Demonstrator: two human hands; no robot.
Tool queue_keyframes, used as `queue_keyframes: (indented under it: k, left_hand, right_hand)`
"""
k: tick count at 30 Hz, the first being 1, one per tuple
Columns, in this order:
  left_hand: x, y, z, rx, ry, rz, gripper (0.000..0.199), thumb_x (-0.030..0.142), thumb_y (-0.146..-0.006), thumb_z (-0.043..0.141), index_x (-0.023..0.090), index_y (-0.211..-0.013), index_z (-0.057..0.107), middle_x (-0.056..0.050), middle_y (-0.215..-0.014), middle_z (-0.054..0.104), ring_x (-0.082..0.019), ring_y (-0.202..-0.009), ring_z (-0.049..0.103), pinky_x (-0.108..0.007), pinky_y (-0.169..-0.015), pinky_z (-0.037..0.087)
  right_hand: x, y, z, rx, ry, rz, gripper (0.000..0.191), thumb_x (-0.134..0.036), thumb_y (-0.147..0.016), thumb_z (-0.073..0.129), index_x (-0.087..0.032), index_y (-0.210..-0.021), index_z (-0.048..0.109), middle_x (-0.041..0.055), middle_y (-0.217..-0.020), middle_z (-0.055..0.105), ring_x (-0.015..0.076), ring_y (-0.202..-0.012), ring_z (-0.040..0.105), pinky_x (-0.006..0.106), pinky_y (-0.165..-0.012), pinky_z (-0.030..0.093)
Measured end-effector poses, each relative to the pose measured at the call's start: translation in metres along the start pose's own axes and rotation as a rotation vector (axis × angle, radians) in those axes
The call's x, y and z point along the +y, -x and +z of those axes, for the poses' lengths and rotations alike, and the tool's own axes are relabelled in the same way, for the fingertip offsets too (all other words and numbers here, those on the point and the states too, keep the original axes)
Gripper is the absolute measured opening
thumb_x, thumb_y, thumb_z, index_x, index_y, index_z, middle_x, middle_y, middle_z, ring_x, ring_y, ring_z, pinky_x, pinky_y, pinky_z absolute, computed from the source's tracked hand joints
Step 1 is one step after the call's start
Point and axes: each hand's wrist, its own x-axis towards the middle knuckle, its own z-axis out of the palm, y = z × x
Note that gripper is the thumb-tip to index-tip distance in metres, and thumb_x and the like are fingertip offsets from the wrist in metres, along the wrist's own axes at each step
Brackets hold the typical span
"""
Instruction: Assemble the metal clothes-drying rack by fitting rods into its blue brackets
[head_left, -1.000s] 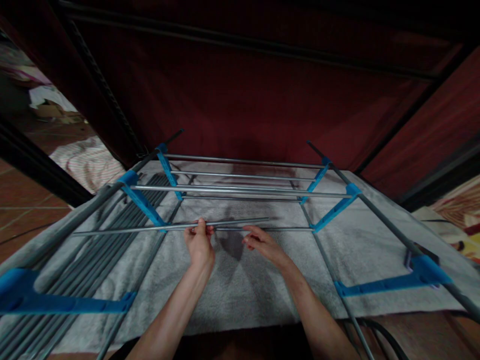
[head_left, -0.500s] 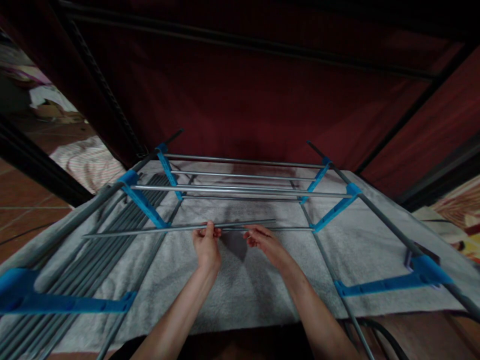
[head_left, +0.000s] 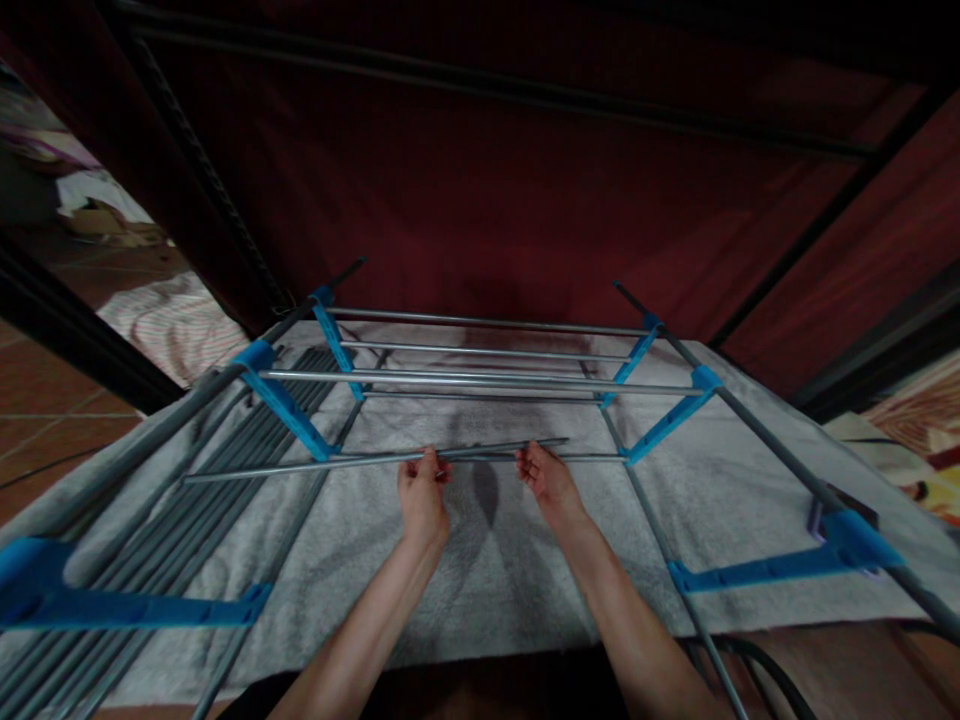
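Note:
A thin grey metal rod (head_left: pixel 300 467) lies nearly level across the middle of the rack, its left end over a row of loose tubes. My left hand (head_left: pixel 424 490) is closed around this rod near its middle. Closer to the rod's right end, my right hand (head_left: pixel 546 478) pinches it between thumb and fingers. Just behind and below the rod runs a fixed crossbar (head_left: pixel 592 458), partly hidden by my hands. The rack has blue plastic brackets (head_left: pixel 291 412) joining grey side tubes and several crossbars.
Several loose grey tubes (head_left: pixel 195 510) lie on the pale blanket (head_left: pixel 480 610) at the left. Blue brackets (head_left: pixel 780 568) stick inward near both front sides. A dark red panel (head_left: pixel 510 200) stands behind the rack. A dark flat object (head_left: pixel 851 508) lies at the right.
The rod has shifted a little to the right with my left hand. My right hand has moved right along it and its fingers have closed on it.

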Motion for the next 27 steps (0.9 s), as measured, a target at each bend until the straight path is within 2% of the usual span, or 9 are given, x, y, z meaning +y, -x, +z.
queue_keyframes:
  k: [7,12,18,21,23,27]
  left_hand:
    - [0.007,-0.010,-0.003,0.028,0.061,-0.042,0.028,0.031,-0.071,0.072,0.020,-0.081,0.048,0.007,-0.062,0.056,-0.010,-0.055,0.058,-0.023,-0.056,0.041]
    - [0.010,-0.015,-0.005,0.031,0.085,-0.071,0.025,0.027,-0.072,0.071,0.020,-0.082,0.048,0.007,-0.064,0.057,-0.010,-0.054,0.058,-0.023,-0.058,0.042]
    - [0.016,-0.019,-0.008,0.043,0.094,-0.103,0.019,0.023,-0.075,0.068,0.019,-0.084,0.052,0.006,-0.068,0.061,-0.008,-0.054,0.057,-0.023,-0.057,0.041]
    - [0.017,-0.017,-0.008,0.030,0.093,-0.117,0.017,0.021,-0.075,0.068,0.018,-0.084,0.054,0.005,-0.069,0.062,-0.009,-0.054,0.057,-0.023,-0.057,0.042]
    - [0.017,-0.015,-0.007,0.019,0.092,-0.129,0.016,0.021,-0.074,0.068,0.018,-0.083,0.054,0.005,-0.069,0.062,-0.009,-0.054,0.057,-0.023,-0.057,0.041]
    - [0.015,-0.011,-0.006,0.015,0.090,-0.148,0.018,0.021,-0.073,0.070,0.018,-0.082,0.054,0.005,-0.069,0.062,-0.009,-0.054,0.057,-0.023,-0.056,0.041]
  right_hand:
    - [-0.009,-0.004,-0.011,0.233,-0.094,-0.091,0.024,-0.044,-0.077,0.068,-0.022,-0.077,0.058,0.0003,-0.071,0.066,0.0135,-0.065,0.062,0.025,-0.059,0.050]
    - [-0.014,-0.005,-0.018,0.320,-0.103,-0.148,0.021,-0.041,-0.077,0.063,-0.023,-0.075,0.053,-0.0033,-0.067,0.062,0.0122,-0.064,0.062,0.024,-0.062,0.050]
    - [-0.023,-0.007,-0.027,0.357,-0.161,-0.184,0.023,-0.041,-0.076,0.064,-0.023,-0.072,0.051,-0.0054,-0.061,0.058,0.0115,-0.060,0.061,0.023,-0.060,0.049]
    - [-0.027,-0.009,-0.029,0.370,-0.208,-0.162,0.014,-0.034,-0.076,0.063,-0.023,-0.073,0.054,-0.0065,-0.058,0.058,0.0104,-0.057,0.060,0.023,-0.060,0.050]
    - [-0.027,-0.009,-0.029,0.345,-0.235,-0.124,0.006,-0.027,-0.075,0.062,-0.022,-0.077,0.060,-0.0059,-0.062,0.062,0.0093,-0.057,0.059,0.022,-0.061,0.050]
    - [-0.020,-0.008,-0.024,0.238,-0.257,-0.051,0.007,-0.023,-0.073,0.065,-0.022,-0.080,0.065,-0.0027,-0.073,0.070,0.0096,-0.062,0.062,0.023,-0.065,0.053]
